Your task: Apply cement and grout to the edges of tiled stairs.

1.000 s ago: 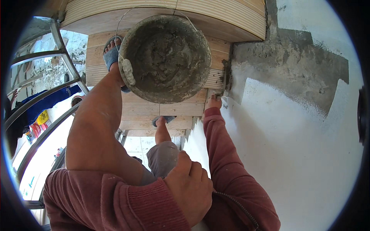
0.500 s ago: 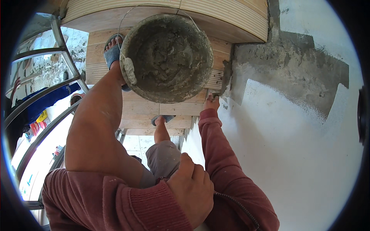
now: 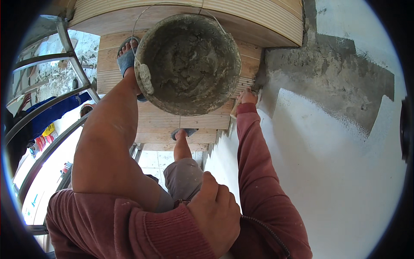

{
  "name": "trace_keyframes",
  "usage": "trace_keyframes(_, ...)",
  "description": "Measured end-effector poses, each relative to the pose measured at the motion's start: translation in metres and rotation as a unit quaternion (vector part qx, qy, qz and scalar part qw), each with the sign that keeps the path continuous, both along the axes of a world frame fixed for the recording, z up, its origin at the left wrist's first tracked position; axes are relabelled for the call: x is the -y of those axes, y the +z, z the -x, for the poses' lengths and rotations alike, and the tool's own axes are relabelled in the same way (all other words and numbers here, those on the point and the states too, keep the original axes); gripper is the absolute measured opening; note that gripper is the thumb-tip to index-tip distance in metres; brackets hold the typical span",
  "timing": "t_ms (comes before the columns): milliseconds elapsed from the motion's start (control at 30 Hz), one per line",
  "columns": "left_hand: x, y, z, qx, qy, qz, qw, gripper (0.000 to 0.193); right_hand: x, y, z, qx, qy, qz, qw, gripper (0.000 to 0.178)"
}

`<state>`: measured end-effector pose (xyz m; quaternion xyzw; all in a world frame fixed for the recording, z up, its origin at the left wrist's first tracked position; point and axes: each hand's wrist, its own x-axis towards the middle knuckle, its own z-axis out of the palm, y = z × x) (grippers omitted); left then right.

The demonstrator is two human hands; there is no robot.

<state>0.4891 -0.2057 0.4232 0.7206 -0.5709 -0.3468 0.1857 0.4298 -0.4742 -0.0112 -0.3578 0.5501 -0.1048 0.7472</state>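
Observation:
My right hand (image 3: 249, 96) reaches down to the joint between the stair tread and the wall. Its fingers are bent around something I cannot make out; a thin tan edge shows just beside it. My left hand (image 3: 217, 216) lies across my body, its fingers curled under and pressed together, and anything within them is hidden. In front of me a round bucket (image 3: 143, 45) stands on the wood-look stair tiles (image 3: 161, 119), its wire handle up at the far side. Wet grey mortar (image 3: 189, 60) lines its inside.
A metal railing (image 3: 64, 36) runs down the left side, with a blue cloth (image 3: 51, 114) beyond it. The right wall (image 3: 323, 181) is white, with a rough grey cement patch (image 3: 332, 82). Higher up is another tiled step (image 3: 250, 15). My sandalled foot (image 3: 126, 56) stands left of the bucket.
My right hand has moved right and slightly farther away along the wall joint, and a tan edge now shows beside it. My left hand and the bucket have barely changed.

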Motion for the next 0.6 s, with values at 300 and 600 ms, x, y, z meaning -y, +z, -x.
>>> trace_keyframes(300,-0.003,0.003,0.0,0.008,0.0,-0.012,1.0,0.02,-0.041,0.02,0.028,-0.127,0.086,0.223,0.963,0.016)
trace_keyframes(600,0.001,-0.002,0.0,-0.03,-0.021,-0.05,0.998,0.025,-0.035,0.029,0.035,-0.168,0.076,0.171,0.968,0.021)
